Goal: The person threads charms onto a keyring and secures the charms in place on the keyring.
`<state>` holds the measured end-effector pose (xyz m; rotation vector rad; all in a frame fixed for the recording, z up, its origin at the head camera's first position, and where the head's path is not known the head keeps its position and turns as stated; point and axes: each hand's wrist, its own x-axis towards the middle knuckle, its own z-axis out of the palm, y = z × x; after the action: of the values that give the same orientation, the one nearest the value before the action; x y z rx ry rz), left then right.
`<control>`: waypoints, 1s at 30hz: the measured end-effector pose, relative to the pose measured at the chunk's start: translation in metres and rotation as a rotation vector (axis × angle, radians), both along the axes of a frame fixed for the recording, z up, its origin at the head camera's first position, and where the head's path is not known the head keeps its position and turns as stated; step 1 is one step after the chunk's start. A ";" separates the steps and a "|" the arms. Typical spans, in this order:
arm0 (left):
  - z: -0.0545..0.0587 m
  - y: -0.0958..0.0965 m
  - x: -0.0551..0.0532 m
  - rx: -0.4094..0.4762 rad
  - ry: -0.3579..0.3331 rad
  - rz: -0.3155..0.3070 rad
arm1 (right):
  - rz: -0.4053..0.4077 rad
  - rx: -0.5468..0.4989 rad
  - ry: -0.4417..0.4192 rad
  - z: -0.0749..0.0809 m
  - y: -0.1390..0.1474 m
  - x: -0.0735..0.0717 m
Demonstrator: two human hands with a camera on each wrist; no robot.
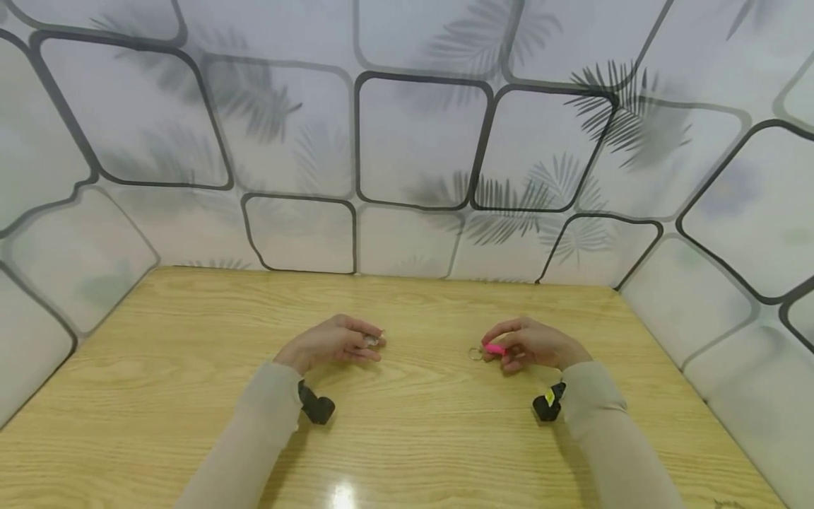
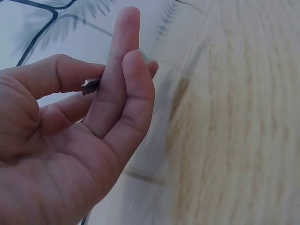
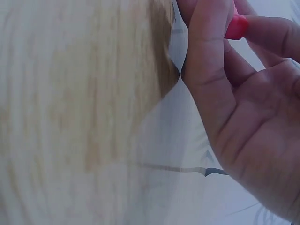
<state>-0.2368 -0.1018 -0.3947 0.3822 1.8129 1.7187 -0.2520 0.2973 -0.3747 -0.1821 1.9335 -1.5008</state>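
My left hand point(image 1: 337, 345) pinches a small silvery key point(image 1: 372, 341) just above the table. In the left wrist view a toothed metal end of the key point(image 2: 90, 86) sticks out by the thumb, and the fingers hide the rest. Across from it, my right hand point(image 1: 529, 343) pinches a bright pink keychain piece point(image 1: 494, 349) between thumb and fingers. A thin metal ring point(image 1: 475, 354) hangs from the pink piece on its left side. In the right wrist view only a red-pink end point(image 3: 237, 27) of it shows between the fingers. The two hands are apart.
Both hands are over a light wood-grain table point(image 1: 407, 438). A pale wall covering point(image 1: 420, 141) with dark outlines and leaf shapes rises behind it and along both sides. A black wrist camera sits on each wrist, the left one point(image 1: 318, 408) and the right one point(image 1: 547, 406).
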 end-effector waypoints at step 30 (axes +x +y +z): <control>-0.004 0.000 0.007 0.041 0.073 0.170 | -0.028 0.057 0.054 -0.005 -0.005 0.003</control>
<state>-0.2294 -0.1023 -0.3983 0.3191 1.9116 1.8824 -0.2494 0.2924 -0.3800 -0.1720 2.0266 -1.4707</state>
